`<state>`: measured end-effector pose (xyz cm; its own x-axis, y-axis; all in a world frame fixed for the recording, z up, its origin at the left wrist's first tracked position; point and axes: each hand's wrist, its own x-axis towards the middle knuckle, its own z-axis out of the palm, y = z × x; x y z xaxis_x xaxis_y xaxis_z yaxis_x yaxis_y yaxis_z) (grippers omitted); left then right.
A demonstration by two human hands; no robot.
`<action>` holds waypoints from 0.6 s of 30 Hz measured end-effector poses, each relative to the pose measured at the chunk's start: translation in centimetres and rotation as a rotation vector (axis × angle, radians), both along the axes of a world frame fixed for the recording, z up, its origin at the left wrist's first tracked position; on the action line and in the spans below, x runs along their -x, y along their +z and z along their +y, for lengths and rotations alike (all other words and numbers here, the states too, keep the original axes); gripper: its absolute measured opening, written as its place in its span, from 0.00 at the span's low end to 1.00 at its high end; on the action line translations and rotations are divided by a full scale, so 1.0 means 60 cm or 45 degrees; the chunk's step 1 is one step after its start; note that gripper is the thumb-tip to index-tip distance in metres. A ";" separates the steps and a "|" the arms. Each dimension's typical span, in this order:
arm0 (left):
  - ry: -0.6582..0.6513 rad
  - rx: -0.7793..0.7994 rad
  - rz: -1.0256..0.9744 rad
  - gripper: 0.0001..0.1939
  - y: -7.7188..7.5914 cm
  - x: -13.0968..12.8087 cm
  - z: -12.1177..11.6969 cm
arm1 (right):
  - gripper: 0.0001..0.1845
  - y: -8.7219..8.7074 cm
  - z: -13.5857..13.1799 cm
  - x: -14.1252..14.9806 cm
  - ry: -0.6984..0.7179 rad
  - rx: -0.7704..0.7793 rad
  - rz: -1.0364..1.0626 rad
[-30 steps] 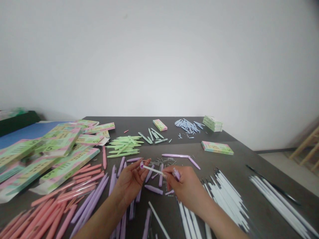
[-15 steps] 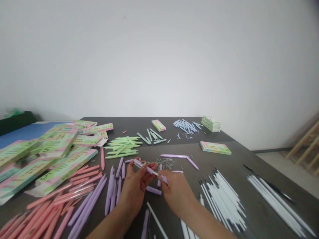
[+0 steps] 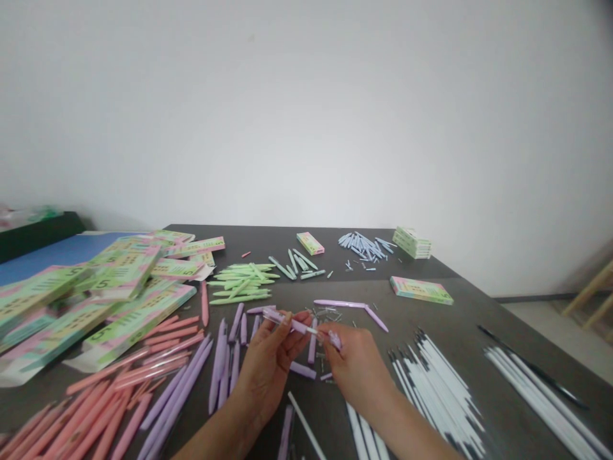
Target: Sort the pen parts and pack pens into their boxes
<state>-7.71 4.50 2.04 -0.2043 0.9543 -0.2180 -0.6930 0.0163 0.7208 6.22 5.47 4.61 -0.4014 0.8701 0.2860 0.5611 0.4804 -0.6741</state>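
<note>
Now the white refill that stood bare between the hands a second ago has gone inside the lilac pen (image 3: 299, 326), and both hands sit a touch further right in the frame. That pen lies slantwise in the lower middle, held off the dark worktop (image 3: 460, 300). Left hand (image 3: 272, 358) has its fingers (image 3: 287, 321) clamped on the pen's upper-left barrel; right hand (image 3: 357, 367) pinches the lower-right end, fingers closed on it. Under and around the hands: loose lilac barrels (image 3: 225, 367) to the left, a scatter of small metal springs (image 3: 323, 314) just above, one long lilac pen (image 3: 339, 303) beyond those. White refills (image 3: 440, 377) fan out at lower right, with a second bundle (image 3: 536, 390) nearer the right edge. Pink barrels (image 3: 110, 409) crowd the lower left, green and pink boxes (image 3: 105, 287) pile up at mid left. Further back, green barrels (image 3: 242, 281) in the centre, pale blue parts (image 3: 364, 244) and a box stack (image 3: 412, 243) toward the upper right of the worktop.
</note>
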 end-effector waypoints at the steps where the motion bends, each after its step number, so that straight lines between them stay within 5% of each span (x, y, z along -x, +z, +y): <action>1: -0.022 0.011 -0.015 0.04 0.001 -0.001 -0.001 | 0.14 0.003 0.000 -0.003 0.006 -0.032 -0.041; 18: -0.048 0.273 -0.207 0.06 -0.015 -0.007 0.007 | 0.13 0.003 0.001 -0.002 0.051 -0.007 0.080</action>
<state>-7.32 4.91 1.15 -0.1155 0.8891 -0.4430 -0.7955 0.1843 0.5773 6.36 5.52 4.79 -0.4168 0.8521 0.3164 0.4980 0.5052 -0.7048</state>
